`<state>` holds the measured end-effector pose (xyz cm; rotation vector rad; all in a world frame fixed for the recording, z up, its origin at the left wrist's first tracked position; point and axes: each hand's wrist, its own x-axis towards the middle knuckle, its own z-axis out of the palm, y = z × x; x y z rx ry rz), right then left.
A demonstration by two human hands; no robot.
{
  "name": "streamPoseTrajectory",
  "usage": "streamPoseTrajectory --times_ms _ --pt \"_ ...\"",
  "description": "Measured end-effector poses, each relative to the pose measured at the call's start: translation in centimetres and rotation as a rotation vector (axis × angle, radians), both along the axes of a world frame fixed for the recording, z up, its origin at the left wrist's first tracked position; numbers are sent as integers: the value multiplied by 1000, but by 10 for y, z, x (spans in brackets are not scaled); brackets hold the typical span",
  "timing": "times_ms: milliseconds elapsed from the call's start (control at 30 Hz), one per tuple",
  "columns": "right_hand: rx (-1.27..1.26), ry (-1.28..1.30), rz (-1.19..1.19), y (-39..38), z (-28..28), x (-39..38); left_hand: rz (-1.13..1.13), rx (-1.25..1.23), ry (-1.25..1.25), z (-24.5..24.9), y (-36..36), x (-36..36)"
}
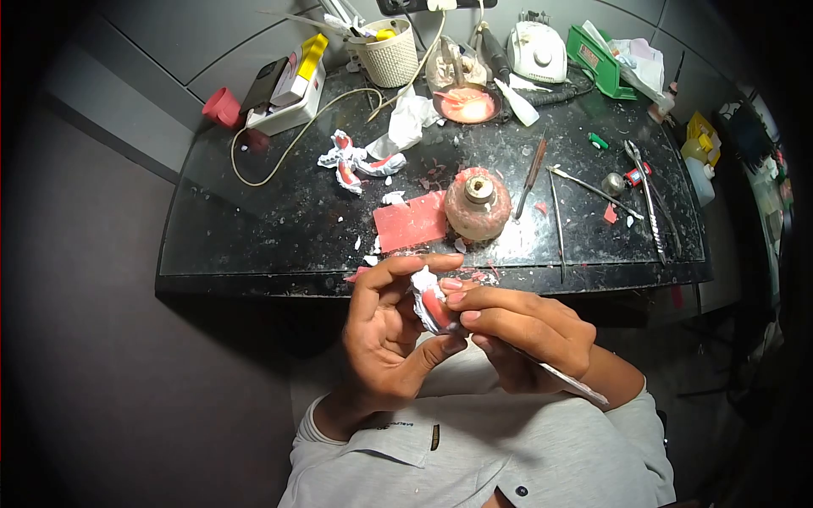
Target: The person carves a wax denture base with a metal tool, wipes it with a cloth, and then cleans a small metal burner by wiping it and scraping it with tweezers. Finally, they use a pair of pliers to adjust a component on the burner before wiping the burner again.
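My left hand (379,334) holds a small white dental impression piece (424,284) with a pink wax strip in it, gripped between thumb and fingers in front of the bench edge. The fingertips of my right hand (529,326) press against the pink strip from the right. A slim tool (576,385) lies in the same right hand, its handle sticking out below the palm toward the lower right; its working end is hidden. Just beyond my fingers lie a flat pink wax sheet (409,223) and a round glass spirit lamp (478,206) smeared with pink wax.
More white pieces with pink strips (349,161) lie at the back left. A pan of pink wax (467,103) stands near a woven basket (389,59). Several metal tools, including pliers (646,199) and a wax knife (532,176), lie to the right. Scraps are scattered about the black bench (254,229).
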<state>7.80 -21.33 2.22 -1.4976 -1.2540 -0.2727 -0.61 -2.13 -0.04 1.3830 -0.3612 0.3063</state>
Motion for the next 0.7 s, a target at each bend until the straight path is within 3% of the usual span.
streamPoseTrajectory --times_ms 700 --pt "-24 100 53 -7 6 5 -114 -256 197 13 3 -3"
